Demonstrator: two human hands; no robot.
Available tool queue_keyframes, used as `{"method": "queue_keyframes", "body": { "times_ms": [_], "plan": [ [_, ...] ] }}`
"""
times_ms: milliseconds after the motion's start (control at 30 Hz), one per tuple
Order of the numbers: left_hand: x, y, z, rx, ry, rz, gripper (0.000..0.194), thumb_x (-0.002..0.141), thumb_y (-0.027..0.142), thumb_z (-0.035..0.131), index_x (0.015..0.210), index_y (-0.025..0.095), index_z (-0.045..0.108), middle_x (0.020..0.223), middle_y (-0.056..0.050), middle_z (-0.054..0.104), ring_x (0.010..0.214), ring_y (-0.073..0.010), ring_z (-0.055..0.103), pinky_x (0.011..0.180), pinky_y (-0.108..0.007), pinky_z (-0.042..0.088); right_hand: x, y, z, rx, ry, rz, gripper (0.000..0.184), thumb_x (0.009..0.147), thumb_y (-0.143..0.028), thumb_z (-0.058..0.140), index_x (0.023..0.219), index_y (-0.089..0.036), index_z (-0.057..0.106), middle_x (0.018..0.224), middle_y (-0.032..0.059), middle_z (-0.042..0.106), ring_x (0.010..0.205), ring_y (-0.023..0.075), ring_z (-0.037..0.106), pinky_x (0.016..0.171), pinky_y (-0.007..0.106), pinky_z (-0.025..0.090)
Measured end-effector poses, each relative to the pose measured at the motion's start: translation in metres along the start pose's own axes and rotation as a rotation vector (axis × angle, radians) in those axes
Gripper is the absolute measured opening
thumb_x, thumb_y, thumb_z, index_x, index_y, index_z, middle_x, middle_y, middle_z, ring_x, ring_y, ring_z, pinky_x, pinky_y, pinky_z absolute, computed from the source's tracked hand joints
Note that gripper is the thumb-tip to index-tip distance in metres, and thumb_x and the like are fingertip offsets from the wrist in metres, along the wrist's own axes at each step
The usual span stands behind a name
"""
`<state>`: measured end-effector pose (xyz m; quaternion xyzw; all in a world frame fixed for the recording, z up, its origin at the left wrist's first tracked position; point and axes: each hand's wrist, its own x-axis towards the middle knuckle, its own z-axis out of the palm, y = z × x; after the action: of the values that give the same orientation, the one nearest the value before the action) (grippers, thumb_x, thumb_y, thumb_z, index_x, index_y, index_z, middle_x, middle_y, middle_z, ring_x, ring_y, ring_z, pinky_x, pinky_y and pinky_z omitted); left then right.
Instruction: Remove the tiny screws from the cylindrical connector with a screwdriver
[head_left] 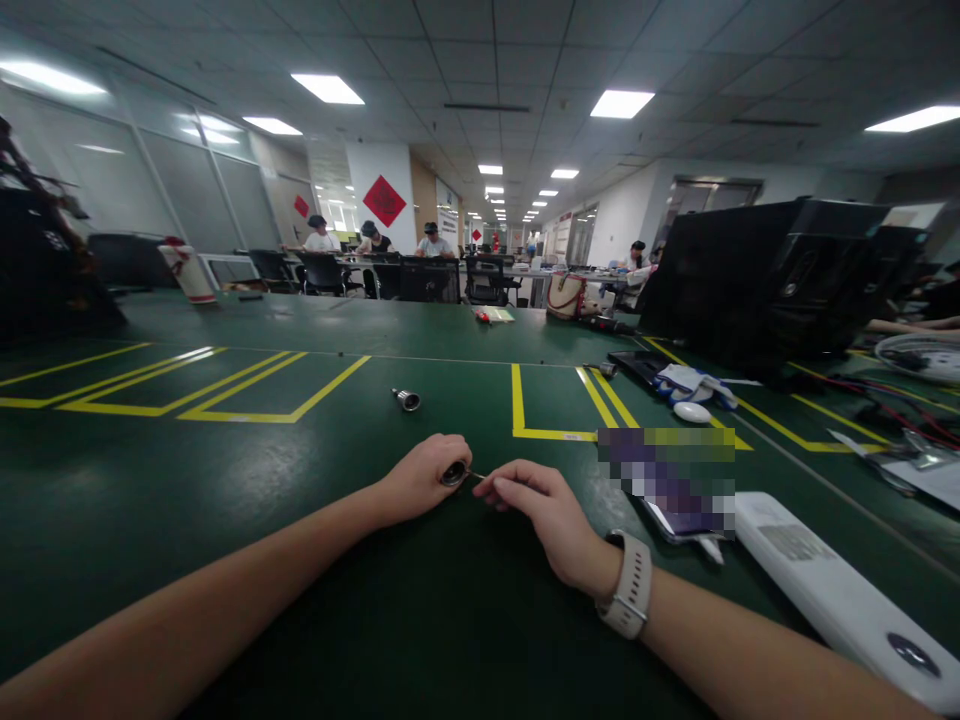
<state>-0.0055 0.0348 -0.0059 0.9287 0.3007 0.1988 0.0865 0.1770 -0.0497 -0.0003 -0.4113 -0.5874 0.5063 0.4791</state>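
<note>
In my left hand (424, 480) is a small round metal part with a dark hollow end (454, 473); the fingers wrap round it and hide most of its body. My right hand (544, 515), with a pale watch strap at the wrist, pinches a thin metal rod (477, 476) between thumb and fingertips. The rod reaches to the rim of the round part; whether it enters it I cannot tell. Beyond my left hand, a small silver cylindrical metal piece (406, 400) with a narrower end lies on its side on the green tabletop (315, 450).
At the right lie a partly blurred phone (667, 485), a long white device (832, 590), a white oval object (691, 412) and a cloth (694, 384). A black computer case (750, 275) stands behind. Yellow tape (240, 418) marks the table. People sit at far desks.
</note>
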Motion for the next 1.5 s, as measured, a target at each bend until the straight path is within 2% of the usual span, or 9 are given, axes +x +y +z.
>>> {"method": "queue_keyframes", "body": {
  "times_ms": [133, 300, 400, 567, 667, 1000, 1167, 1400, 1500],
  "plan": [
    [0.0, -0.001, 0.001, -0.017, 0.007, 0.001, 0.007, 0.08, 0.015, 0.048, 0.073, 0.017, 0.048, 0.073, 0.0, 0.052, 0.068, -0.0138, 0.051, 0.066, -0.026, 0.039, 0.005, 0.001, -0.003, 0.229, 0.01, 0.112, 0.016, 0.077, -0.025, 0.056, 0.081, -0.014, 0.067, 0.086, 0.0079, 0.068, 0.079, 0.0181, 0.059, 0.074, 0.033, 0.042],
    [0.0, -0.002, 0.001, -0.028, 0.017, -0.008, 0.01, 0.081, 0.017, 0.048, 0.071, 0.017, 0.046, 0.071, 0.001, 0.05, 0.064, -0.0126, 0.049, 0.062, -0.024, 0.039, 0.004, 0.003, -0.003, 0.241, -0.002, 0.102, 0.017, 0.078, -0.026, 0.056, 0.082, -0.014, 0.066, 0.087, 0.008, 0.068, 0.079, 0.018, 0.058, 0.074, 0.033, 0.042],
    [0.001, -0.003, 0.001, -0.024, 0.024, -0.014, 0.01, 0.081, 0.018, 0.048, 0.072, 0.017, 0.046, 0.071, 0.001, 0.05, 0.064, -0.0128, 0.049, 0.061, -0.025, 0.039, 0.001, 0.002, -0.002, 0.113, 0.012, 0.023, 0.017, 0.08, -0.027, 0.053, 0.082, -0.015, 0.066, 0.088, 0.0067, 0.067, 0.08, 0.0181, 0.057, 0.073, 0.033, 0.042],
    [0.001, -0.003, 0.001, -0.006, 0.019, -0.007, 0.007, 0.079, 0.015, 0.05, 0.073, 0.017, 0.048, 0.072, 0.001, 0.052, 0.068, -0.0139, 0.05, 0.064, -0.026, 0.039, -0.007, -0.006, 0.004, -0.322, 0.018, -0.104, 0.016, 0.083, -0.023, 0.051, 0.085, -0.017, 0.065, 0.083, 0.0043, 0.063, 0.079, 0.0183, 0.056, 0.072, 0.033, 0.041],
    [0.0, -0.003, 0.002, 0.006, 0.009, 0.003, 0.007, 0.077, 0.013, 0.051, 0.071, 0.017, 0.049, 0.072, 0.001, 0.052, 0.069, -0.0143, 0.05, 0.066, -0.026, 0.039, -0.007, -0.007, 0.006, -0.401, 0.015, -0.122, 0.015, 0.082, -0.021, 0.051, 0.083, -0.017, 0.066, 0.08, 0.0037, 0.063, 0.077, 0.0181, 0.056, 0.071, 0.033, 0.041],
    [0.0, -0.003, 0.001, 0.004, 0.004, 0.013, 0.007, 0.079, 0.013, 0.049, 0.073, 0.017, 0.05, 0.074, 0.0, 0.053, 0.069, -0.0139, 0.051, 0.068, -0.026, 0.039, 0.006, -0.002, -0.004, 0.295, 0.0, 0.152, 0.016, 0.075, -0.027, 0.057, 0.078, -0.014, 0.066, 0.082, 0.0076, 0.068, 0.073, 0.0162, 0.058, 0.071, 0.032, 0.041],
    [0.001, -0.005, 0.002, 0.005, 0.026, -0.012, 0.009, 0.08, 0.016, 0.048, 0.072, 0.017, 0.048, 0.073, 0.001, 0.053, 0.066, -0.0131, 0.051, 0.064, -0.025, 0.039, 0.006, -0.001, -0.005, 0.331, -0.012, 0.16, 0.018, 0.077, -0.027, 0.056, 0.082, -0.013, 0.066, 0.085, 0.008, 0.069, 0.074, 0.0155, 0.058, 0.071, 0.031, 0.041],
    [0.001, -0.005, 0.002, 0.04, 0.039, -0.018, 0.006, 0.078, 0.015, 0.049, 0.072, 0.017, 0.05, 0.073, 0.0, 0.054, 0.071, -0.0155, 0.051, 0.069, -0.029, 0.039, 0.0, -0.003, 0.002, -0.007, 0.012, 0.022, 0.015, 0.08, -0.026, 0.055, 0.081, -0.017, 0.067, 0.086, 0.0052, 0.066, 0.078, 0.0169, 0.056, 0.069, 0.031, 0.043],
    [0.0, -0.004, 0.001, 0.051, 0.041, -0.015, 0.006, 0.078, 0.014, 0.05, 0.072, 0.017, 0.05, 0.073, 0.0, 0.054, 0.072, -0.0162, 0.051, 0.07, -0.029, 0.039, 0.001, -0.003, 0.001, 0.02, -0.009, 0.053, 0.016, 0.079, -0.026, 0.056, 0.083, -0.016, 0.068, 0.087, 0.0057, 0.067, 0.078, 0.0168, 0.057, 0.069, 0.031, 0.043]
  ]
}}
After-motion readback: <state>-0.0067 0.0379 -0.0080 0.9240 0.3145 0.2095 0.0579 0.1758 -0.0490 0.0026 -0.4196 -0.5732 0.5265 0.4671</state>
